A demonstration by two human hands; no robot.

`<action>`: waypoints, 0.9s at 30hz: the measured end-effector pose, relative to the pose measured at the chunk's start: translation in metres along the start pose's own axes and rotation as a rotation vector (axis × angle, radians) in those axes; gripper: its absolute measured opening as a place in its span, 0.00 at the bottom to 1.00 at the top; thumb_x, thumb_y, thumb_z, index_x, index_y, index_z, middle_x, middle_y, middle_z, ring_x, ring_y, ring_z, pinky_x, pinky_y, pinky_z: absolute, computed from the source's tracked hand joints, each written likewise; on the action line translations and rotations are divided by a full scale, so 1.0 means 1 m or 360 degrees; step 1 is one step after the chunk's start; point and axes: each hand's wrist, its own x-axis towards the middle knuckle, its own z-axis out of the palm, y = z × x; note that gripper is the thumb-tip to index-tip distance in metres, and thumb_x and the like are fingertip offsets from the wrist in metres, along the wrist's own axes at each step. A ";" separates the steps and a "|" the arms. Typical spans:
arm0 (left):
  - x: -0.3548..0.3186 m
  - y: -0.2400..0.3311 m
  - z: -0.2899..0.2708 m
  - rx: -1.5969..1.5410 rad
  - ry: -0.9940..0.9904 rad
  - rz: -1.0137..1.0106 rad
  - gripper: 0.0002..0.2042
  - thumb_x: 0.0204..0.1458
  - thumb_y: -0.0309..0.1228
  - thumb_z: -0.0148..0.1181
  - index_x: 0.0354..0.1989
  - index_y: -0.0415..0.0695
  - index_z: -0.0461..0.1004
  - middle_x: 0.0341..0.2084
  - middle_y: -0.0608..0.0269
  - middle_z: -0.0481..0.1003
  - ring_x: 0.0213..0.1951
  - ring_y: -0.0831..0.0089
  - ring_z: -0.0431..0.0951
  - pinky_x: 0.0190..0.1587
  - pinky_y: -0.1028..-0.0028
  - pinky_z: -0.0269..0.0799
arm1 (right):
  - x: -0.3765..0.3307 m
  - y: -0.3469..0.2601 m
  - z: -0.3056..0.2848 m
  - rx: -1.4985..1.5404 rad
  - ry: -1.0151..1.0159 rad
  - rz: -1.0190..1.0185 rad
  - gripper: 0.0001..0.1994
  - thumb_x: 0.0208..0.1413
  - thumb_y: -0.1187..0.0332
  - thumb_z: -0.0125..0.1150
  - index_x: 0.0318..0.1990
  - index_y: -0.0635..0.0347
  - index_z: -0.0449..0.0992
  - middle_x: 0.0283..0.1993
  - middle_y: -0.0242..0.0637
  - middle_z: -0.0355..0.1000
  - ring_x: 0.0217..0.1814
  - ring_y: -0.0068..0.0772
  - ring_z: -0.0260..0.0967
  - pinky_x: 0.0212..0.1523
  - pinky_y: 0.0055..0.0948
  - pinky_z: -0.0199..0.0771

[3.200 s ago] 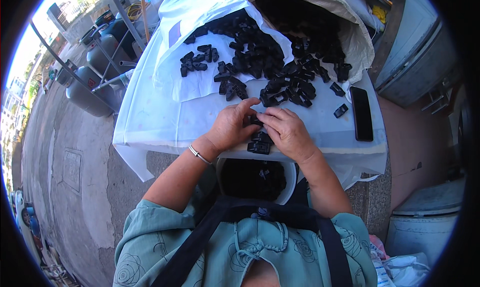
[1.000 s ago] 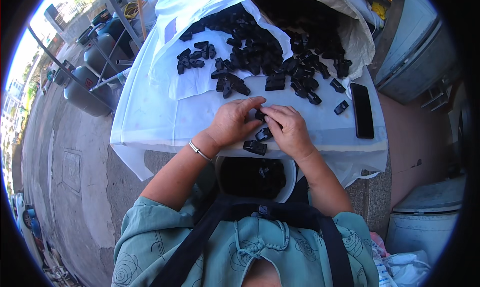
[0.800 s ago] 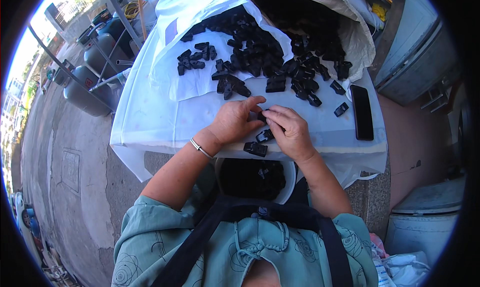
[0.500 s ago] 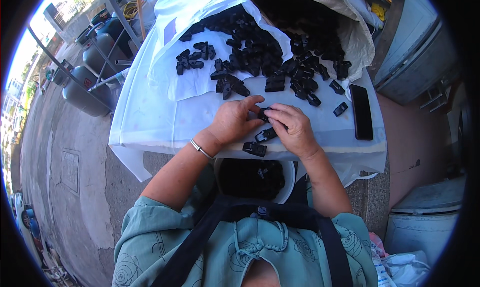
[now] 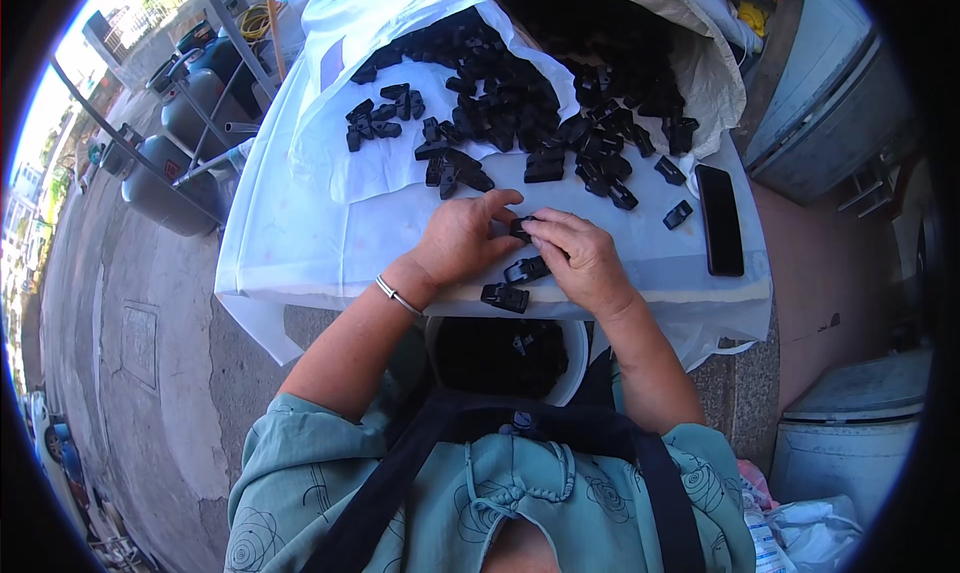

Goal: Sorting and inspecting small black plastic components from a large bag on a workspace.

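Note:
Between my two hands, over the near part of the table, is a small black plastic part (image 5: 520,229), partly covered by fingers. My left hand (image 5: 462,235) pinches it from the left, thumb and forefinger curled toward it. From the other side, the fingertips of my right hand (image 5: 582,261) grip the same part. Just below it lies another black plastic part (image 5: 526,270) beside my right thumb. A third black part (image 5: 505,297) rests nearer the table's front edge.
Piles of similar black parts (image 5: 505,98) spill from a white sack (image 5: 335,93) and a beige sack (image 5: 728,83). A phone (image 5: 719,221) lies at the table's right. Below the front edge stands a white bucket (image 5: 578,361) holding black parts. Grey gas cylinders (image 5: 165,188) stand left.
The whole view has shifted slightly. Both hands stay around the same black part, with almost no change in their hold.

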 end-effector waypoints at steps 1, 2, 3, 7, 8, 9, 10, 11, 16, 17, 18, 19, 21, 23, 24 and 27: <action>-0.001 0.001 -0.001 0.0021 0.0021 0.0027 0.26 0.40 0.28 0.71 0.50 0.44 0.71 0.33 0.59 0.79 0.26 0.68 0.79 0.31 0.71 0.75 | 0.001 -0.001 -0.002 0.0000 0.0001 0.0000 0.12 0.51 0.77 0.62 0.44 0.58 0.80 0.47 0.47 0.75 0.48 0.45 0.75 0.48 0.35 0.75; -0.001 0.001 -0.002 0.0022 0.0021 0.0029 0.26 0.40 0.28 0.71 0.50 0.44 0.71 0.33 0.59 0.79 0.26 0.68 0.79 0.31 0.71 0.75 | 0.002 0.000 -0.005 -0.0144 -0.0055 -0.0087 0.12 0.52 0.75 0.61 0.45 0.56 0.79 0.47 0.45 0.75 0.50 0.45 0.73 0.50 0.37 0.72; 0.000 0.006 -0.006 -0.0001 -0.0032 0.0002 0.25 0.41 0.27 0.70 0.51 0.44 0.71 0.35 0.58 0.78 0.26 0.67 0.78 0.31 0.72 0.75 | 0.003 0.000 -0.007 -0.0290 -0.0110 -0.0171 0.13 0.53 0.73 0.59 0.47 0.55 0.78 0.48 0.44 0.75 0.53 0.45 0.72 0.52 0.38 0.69; -0.005 0.011 -0.022 -0.0007 0.0047 0.0056 0.23 0.42 0.25 0.67 0.50 0.45 0.72 0.43 0.56 0.75 0.32 0.63 0.78 0.34 0.71 0.76 | -0.008 -0.003 -0.007 -0.0617 -0.0178 -0.0185 0.13 0.55 0.70 0.57 0.48 0.53 0.78 0.51 0.42 0.74 0.57 0.44 0.68 0.55 0.40 0.63; -0.002 0.009 -0.026 -0.0003 0.0048 0.0064 0.23 0.42 0.25 0.67 0.50 0.45 0.72 0.43 0.56 0.75 0.32 0.63 0.78 0.34 0.71 0.76 | -0.009 -0.003 -0.011 -0.0546 -0.0194 -0.0231 0.13 0.56 0.70 0.56 0.49 0.54 0.78 0.51 0.43 0.74 0.57 0.45 0.68 0.55 0.41 0.64; -0.002 0.005 -0.029 0.0304 0.0201 0.0143 0.22 0.43 0.24 0.66 0.49 0.45 0.73 0.44 0.56 0.74 0.36 0.61 0.77 0.37 0.69 0.76 | -0.011 -0.004 -0.012 -0.0466 -0.0215 -0.0275 0.14 0.56 0.69 0.55 0.49 0.55 0.77 0.50 0.43 0.73 0.57 0.46 0.67 0.55 0.41 0.64; -0.001 0.000 -0.031 0.0610 0.0352 0.0223 0.20 0.43 0.24 0.64 0.49 0.44 0.73 0.46 0.55 0.73 0.39 0.59 0.77 0.41 0.68 0.75 | -0.009 -0.004 -0.016 -0.0460 -0.0211 -0.0276 0.14 0.56 0.69 0.55 0.49 0.55 0.77 0.50 0.43 0.73 0.57 0.46 0.67 0.55 0.41 0.64; 0.003 -0.006 -0.033 0.0615 0.0349 0.0222 0.20 0.43 0.24 0.64 0.49 0.44 0.73 0.46 0.55 0.73 0.39 0.59 0.77 0.41 0.68 0.75 | -0.006 -0.001 -0.023 -0.0432 -0.0045 -0.0166 0.14 0.56 0.69 0.56 0.49 0.55 0.77 0.49 0.43 0.73 0.56 0.46 0.68 0.55 0.43 0.64; 0.017 -0.010 -0.015 0.0956 0.0179 0.0186 0.14 0.49 0.30 0.58 0.46 0.46 0.73 0.38 0.60 0.75 0.38 0.60 0.74 0.44 0.65 0.71 | 0.003 0.038 -0.042 -0.1262 0.0494 0.0269 0.14 0.55 0.67 0.58 0.49 0.57 0.76 0.46 0.43 0.74 0.50 0.46 0.70 0.52 0.43 0.67; 0.018 -0.005 -0.009 0.0952 0.0176 0.0197 0.14 0.49 0.30 0.58 0.46 0.46 0.73 0.38 0.60 0.75 0.38 0.60 0.74 0.44 0.65 0.71 | 0.003 0.047 -0.044 -0.1062 0.0394 0.0302 0.14 0.54 0.67 0.59 0.48 0.58 0.76 0.46 0.45 0.73 0.48 0.47 0.71 0.50 0.43 0.69; 0.016 0.001 -0.003 0.0903 0.0146 0.0187 0.13 0.49 0.30 0.59 0.45 0.46 0.73 0.36 0.60 0.75 0.38 0.60 0.75 0.43 0.64 0.71 | 0.008 0.044 -0.044 -0.0855 0.0286 0.0326 0.14 0.53 0.67 0.59 0.47 0.58 0.76 0.46 0.46 0.73 0.45 0.48 0.72 0.47 0.43 0.71; 0.014 0.006 0.002 0.0854 0.0116 0.0177 0.12 0.49 0.30 0.60 0.44 0.45 0.74 0.34 0.59 0.75 0.38 0.59 0.75 0.43 0.64 0.72 | 0.009 0.039 -0.047 -0.0854 0.0282 0.0324 0.14 0.53 0.67 0.59 0.47 0.58 0.76 0.46 0.46 0.73 0.45 0.48 0.72 0.47 0.43 0.71; 0.010 0.011 0.005 0.0691 0.0149 0.0196 0.11 0.50 0.30 0.59 0.42 0.45 0.74 0.31 0.59 0.75 0.37 0.59 0.76 0.41 0.63 0.72 | 0.011 0.018 -0.063 -0.0809 0.0194 0.0563 0.11 0.52 0.67 0.58 0.42 0.61 0.75 0.43 0.48 0.74 0.40 0.49 0.73 0.43 0.42 0.73; 0.005 0.011 0.005 0.0608 0.0196 0.0168 0.08 0.51 0.31 0.59 0.39 0.44 0.74 0.31 0.58 0.75 0.37 0.57 0.76 0.39 0.62 0.73 | 0.014 -0.004 -0.076 -0.0966 -0.0185 0.0725 0.10 0.52 0.68 0.57 0.39 0.62 0.75 0.41 0.47 0.75 0.38 0.49 0.74 0.41 0.42 0.73; 0.005 0.011 0.004 0.0608 0.0195 0.0167 0.08 0.51 0.31 0.59 0.39 0.44 0.74 0.31 0.58 0.75 0.37 0.57 0.76 0.39 0.62 0.73 | 0.015 -0.012 -0.080 -0.1126 -0.0549 0.0893 0.09 0.52 0.68 0.57 0.37 0.63 0.74 0.39 0.47 0.75 0.36 0.49 0.74 0.40 0.42 0.74; 0.011 0.011 -0.003 0.0623 0.0070 -0.0086 0.07 0.54 0.32 0.57 0.37 0.42 0.75 0.30 0.55 0.76 0.35 0.54 0.77 0.38 0.60 0.73 | 0.016 -0.027 -0.076 -0.1196 -0.0711 0.0790 0.10 0.53 0.65 0.58 0.37 0.63 0.73 0.38 0.46 0.76 0.37 0.48 0.75 0.39 0.40 0.74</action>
